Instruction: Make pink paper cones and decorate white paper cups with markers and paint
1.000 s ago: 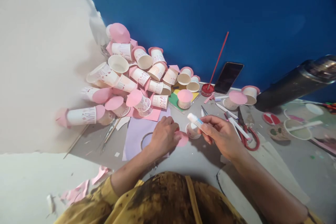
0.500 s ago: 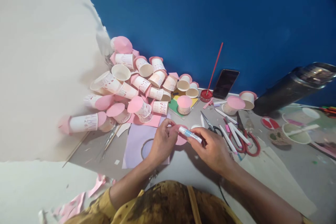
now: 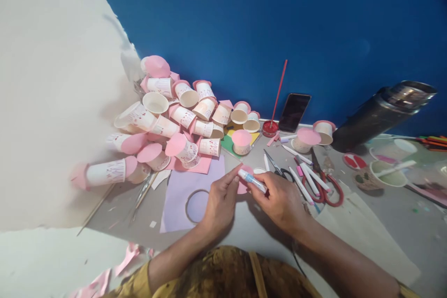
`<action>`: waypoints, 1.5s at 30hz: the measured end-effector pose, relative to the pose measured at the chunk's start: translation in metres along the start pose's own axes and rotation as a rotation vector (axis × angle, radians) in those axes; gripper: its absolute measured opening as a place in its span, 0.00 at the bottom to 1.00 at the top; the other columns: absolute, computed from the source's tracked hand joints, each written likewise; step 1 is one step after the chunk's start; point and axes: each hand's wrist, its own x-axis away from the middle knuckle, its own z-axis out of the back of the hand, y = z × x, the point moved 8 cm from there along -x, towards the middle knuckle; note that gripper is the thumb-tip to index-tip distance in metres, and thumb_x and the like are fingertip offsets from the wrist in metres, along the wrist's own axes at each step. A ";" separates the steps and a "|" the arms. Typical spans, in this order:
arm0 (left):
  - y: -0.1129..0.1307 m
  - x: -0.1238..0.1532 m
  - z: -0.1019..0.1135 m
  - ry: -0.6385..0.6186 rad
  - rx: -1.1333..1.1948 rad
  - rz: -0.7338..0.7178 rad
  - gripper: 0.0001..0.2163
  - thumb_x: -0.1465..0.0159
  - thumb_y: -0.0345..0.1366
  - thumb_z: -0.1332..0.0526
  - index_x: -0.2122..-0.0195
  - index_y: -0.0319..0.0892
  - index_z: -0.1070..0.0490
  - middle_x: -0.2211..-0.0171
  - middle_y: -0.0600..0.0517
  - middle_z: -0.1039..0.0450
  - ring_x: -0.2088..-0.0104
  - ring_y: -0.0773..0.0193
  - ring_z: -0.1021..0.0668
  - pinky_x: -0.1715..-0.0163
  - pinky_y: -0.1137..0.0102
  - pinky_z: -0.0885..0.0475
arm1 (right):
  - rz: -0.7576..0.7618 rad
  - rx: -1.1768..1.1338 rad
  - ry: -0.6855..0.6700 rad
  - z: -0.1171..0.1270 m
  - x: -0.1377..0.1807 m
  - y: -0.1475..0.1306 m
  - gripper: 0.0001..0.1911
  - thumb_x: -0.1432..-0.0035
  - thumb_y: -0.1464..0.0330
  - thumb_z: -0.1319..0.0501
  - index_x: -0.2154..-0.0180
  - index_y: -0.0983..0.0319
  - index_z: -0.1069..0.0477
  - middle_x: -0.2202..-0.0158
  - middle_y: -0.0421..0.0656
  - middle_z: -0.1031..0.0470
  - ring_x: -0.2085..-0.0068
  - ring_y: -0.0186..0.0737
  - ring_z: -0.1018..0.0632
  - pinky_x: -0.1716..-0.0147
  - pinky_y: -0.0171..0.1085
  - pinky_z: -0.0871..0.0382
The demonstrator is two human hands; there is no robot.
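Observation:
My left hand [image 3: 220, 201] pinches a small pink paper disc [image 3: 246, 178] at its left edge and holds it just above the grey table. My right hand [image 3: 281, 201] grips a small white glue tube [image 3: 252, 180] with a blue label, its tip laid against the disc. A small paper cup [image 3: 259, 171] shows just behind the disc, mostly hidden. A lilac paper sheet [image 3: 190, 187] with a round hole cut in it lies under my left hand.
A pile of several paper cups with pink discs [image 3: 174, 116] fills the back left. Red-handled scissors [image 3: 327, 185], markers [image 3: 304, 178], a phone [image 3: 294, 111] leaning on the blue wall, a red pot with a stick [image 3: 271, 126] and a dark flask [image 3: 380, 111] lie to the right.
My right hand brought the glue tube left and down onto the pink disc. My left hand lifted and turned the disc toward it.

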 end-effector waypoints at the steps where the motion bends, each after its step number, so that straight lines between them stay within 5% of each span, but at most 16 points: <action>1: -0.001 0.001 -0.001 0.004 0.010 0.009 0.17 0.29 0.42 0.43 0.45 0.44 0.21 0.53 0.51 0.17 0.50 0.56 0.21 0.45 0.65 0.29 | -0.009 -0.003 0.012 0.000 0.000 0.002 0.12 0.30 0.63 0.41 0.62 0.63 0.24 0.69 0.47 0.17 0.70 0.44 0.18 0.69 0.38 0.36; 5: -0.001 0.004 -0.002 0.042 0.065 0.042 0.18 0.30 0.41 0.41 0.42 0.43 0.22 0.49 0.48 0.19 0.46 0.55 0.22 0.42 0.63 0.31 | -0.025 -0.013 0.062 0.003 0.000 0.006 0.13 0.30 0.62 0.41 0.61 0.63 0.25 0.70 0.46 0.18 0.70 0.43 0.19 0.68 0.38 0.36; 11: 0.007 -0.005 0.006 0.032 0.144 0.058 0.19 0.35 0.47 0.36 0.49 0.40 0.19 0.67 0.49 0.19 0.67 0.61 0.23 0.62 0.68 0.26 | 0.115 0.019 0.033 0.007 -0.004 -0.009 0.14 0.26 0.61 0.44 0.58 0.62 0.25 0.70 0.43 0.21 0.70 0.39 0.22 0.68 0.36 0.39; 15: 0.003 -0.008 0.003 -0.003 0.127 0.106 0.22 0.34 0.47 0.37 0.44 0.40 0.21 0.71 0.52 0.22 0.69 0.64 0.26 0.61 0.68 0.28 | 0.140 0.074 0.025 0.007 -0.004 -0.013 0.13 0.27 0.62 0.43 0.60 0.63 0.24 0.72 0.42 0.24 0.71 0.38 0.24 0.69 0.37 0.40; 20: -0.002 -0.001 -0.007 0.021 0.167 0.133 0.25 0.35 0.48 0.35 0.40 0.40 0.24 0.64 0.49 0.18 0.65 0.63 0.23 0.59 0.68 0.27 | 0.105 0.109 0.075 0.007 -0.002 -0.009 0.15 0.26 0.61 0.44 0.61 0.63 0.24 0.73 0.41 0.23 0.73 0.38 0.24 0.70 0.37 0.42; 25: -0.003 0.006 -0.011 0.034 0.255 0.091 0.24 0.34 0.48 0.36 0.39 0.44 0.25 0.44 0.47 0.21 0.44 0.56 0.22 0.41 0.65 0.31 | 0.052 0.088 0.102 0.010 -0.004 -0.002 0.18 0.26 0.59 0.46 0.62 0.62 0.25 0.74 0.41 0.24 0.74 0.38 0.24 0.71 0.37 0.41; 28: -0.006 0.004 -0.004 0.064 0.299 0.106 0.23 0.35 0.47 0.34 0.41 0.44 0.24 0.43 0.46 0.21 0.43 0.54 0.22 0.42 0.64 0.29 | 0.072 0.086 0.090 0.011 -0.006 -0.003 0.15 0.26 0.61 0.45 0.60 0.62 0.24 0.72 0.42 0.23 0.72 0.38 0.23 0.70 0.37 0.40; 37: 0.011 -0.017 0.024 0.090 0.010 0.091 0.09 0.38 0.39 0.34 0.63 0.43 0.15 0.63 0.49 0.14 0.62 0.59 0.18 0.58 0.68 0.25 | 0.211 0.113 0.074 0.011 -0.005 -0.017 0.08 0.28 0.68 0.41 0.58 0.63 0.24 0.68 0.45 0.21 0.67 0.40 0.22 0.67 0.37 0.37; 45: 0.012 -0.024 0.029 0.130 -0.094 0.115 0.10 0.42 0.40 0.34 0.76 0.40 0.22 0.79 0.55 0.25 0.76 0.68 0.29 0.74 0.73 0.35 | 0.262 0.097 0.039 0.011 -0.006 -0.019 0.06 0.30 0.69 0.40 0.57 0.63 0.25 0.67 0.45 0.21 0.66 0.40 0.23 0.67 0.37 0.37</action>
